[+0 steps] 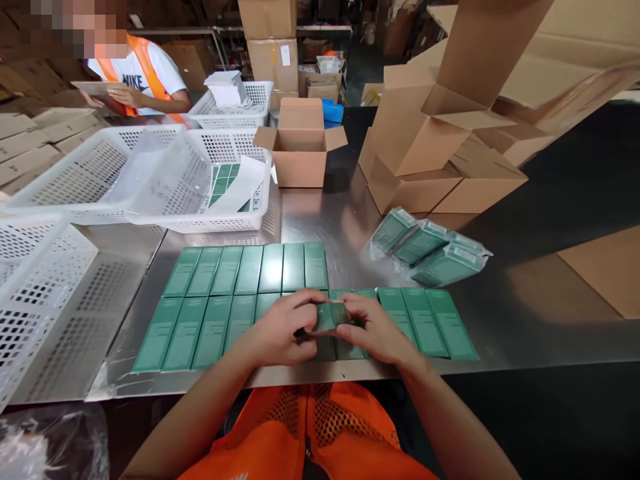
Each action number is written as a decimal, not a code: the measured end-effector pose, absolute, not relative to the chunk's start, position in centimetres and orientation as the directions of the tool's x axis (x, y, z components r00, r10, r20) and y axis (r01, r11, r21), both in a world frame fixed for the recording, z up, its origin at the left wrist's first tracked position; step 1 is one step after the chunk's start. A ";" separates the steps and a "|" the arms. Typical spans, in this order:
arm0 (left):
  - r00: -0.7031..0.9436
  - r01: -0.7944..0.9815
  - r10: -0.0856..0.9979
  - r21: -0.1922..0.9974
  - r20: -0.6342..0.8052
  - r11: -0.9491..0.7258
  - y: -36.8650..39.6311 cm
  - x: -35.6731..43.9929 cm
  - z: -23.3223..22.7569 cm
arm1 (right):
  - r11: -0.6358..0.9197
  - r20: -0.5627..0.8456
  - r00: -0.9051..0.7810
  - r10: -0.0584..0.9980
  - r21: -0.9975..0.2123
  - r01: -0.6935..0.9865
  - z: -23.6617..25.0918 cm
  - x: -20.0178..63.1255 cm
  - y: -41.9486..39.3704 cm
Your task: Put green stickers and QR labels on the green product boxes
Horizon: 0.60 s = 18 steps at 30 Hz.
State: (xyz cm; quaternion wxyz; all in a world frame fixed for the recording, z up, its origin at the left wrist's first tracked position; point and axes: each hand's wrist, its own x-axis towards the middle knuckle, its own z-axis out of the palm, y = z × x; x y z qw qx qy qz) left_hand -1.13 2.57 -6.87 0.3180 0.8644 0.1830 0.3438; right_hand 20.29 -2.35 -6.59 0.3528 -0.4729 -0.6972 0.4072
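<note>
Spanning the lower frame, steel worktop (320,220), reflective, carrying all items in use. Behind and to the right, stacked brown cartons (430,133), flaps up; one open carton (300,150) standing alone at centre rear. To the left, white perforated baskets (90,173), the nearer one holding a clear plastic sheet and a few green boxes under a paper slip. At far left rear, a co-worker in an orange vest (135,73), apart from the work in hand. Laid flat in two touching rows across the worktop, green boxes (245,270), long sides together. Right of the rows, a clear bag of green boxes (430,250), lying tilted. At the near edge, left hand (277,330) and right hand (375,330), both closed on a single green box (330,317), fingers curled around its ends, held just above the front row near its middle. Step judged in hand: handling or closing one box before placement in the row. Next move judged to call for aligning the box parallel to its neighbours and setting it flush into the row without shifting those beside it.
</note>
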 end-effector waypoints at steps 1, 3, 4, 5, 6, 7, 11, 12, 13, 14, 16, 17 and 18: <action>0.671 0.080 0.542 0.677 0.506 -0.731 2.3 -1.4 -6.8 | 0.239 0.127 -0.305 0.944 -0.899 0.368 -6.4 20.0 -2.6; 0.606 0.011 0.566 0.706 0.559 -0.709 1.9 -1.8 -6.5 | 0.324 0.228 -0.287 0.930 -0.879 0.351 -5.8 19.4 -3.6; 0.575 -0.027 0.585 0.728 0.572 -0.685 1.6 -1.9 -6.3 | 0.377 0.291 -0.270 0.918 -0.852 0.362 -5.4 19.2 -4.1; 0.559 -0.054 0.606 0.754 0.566 -0.654 1.5 -2.0 -6.2 | 0.426 0.353 -0.245 0.903 -0.808 0.407 -5.0 19.0 -4.5; 0.552 -0.069 0.627 0.780 0.549 -0.622 1.4 -1.9 -6.2 | 0.460 0.410 -0.214 0.887 -0.741 0.489 -4.7 18.9 -4.9; 0.552 -0.073 0.649 0.805 0.524 -0.588 1.3 -1.8 -6.2 | 0.471 0.457 -0.187 0.870 -0.653 0.593 -4.5 18.8 -5.0; 0.510 -0.070 0.722 0.859 0.468 -0.507 1.3 -1.2 -7.2 | 0.410 0.459 -0.176 0.871 -0.482 0.775 -5.2 18.7 -4.5; 0.499 -0.052 0.730 0.857 0.468 -0.513 1.2 -1.2 -7.5 | 0.408 0.404 -0.198 0.893 -0.542 0.735 -5.6 18.7 -4.2; 0.495 -0.017 0.735 0.851 0.464 -0.526 1.2 -1.3 -7.8 | 0.399 0.342 -0.225 0.912 -0.622 0.674 -6.0 18.8 -4.0; 0.497 0.028 0.735 0.838 0.461 -0.545 1.1 -1.5 -8.2 | 0.383 0.287 -0.255 0.924 -0.700 0.602 -6.4 18.9 -3.8; 0.501 0.130 0.735 0.800 0.457 -0.586 1.1 -2.0 -8.9 | 0.340 0.197 -0.326 0.924 -0.815 0.470 -7.1 19.4 -3.7; 0.505 0.179 0.733 0.775 0.456 -0.606 1.0 -2.2 -9.1 | 0.327 0.174 -0.359 0.917 -0.845 0.424 -7.3 19.7 -3.7; 0.510 0.226 0.730 0.748 0.455 -0.624 1.0 -2.4 -9.3 | 0.318 0.166 -0.374 0.912 -0.863 0.393 -7.5 20.1 -3.7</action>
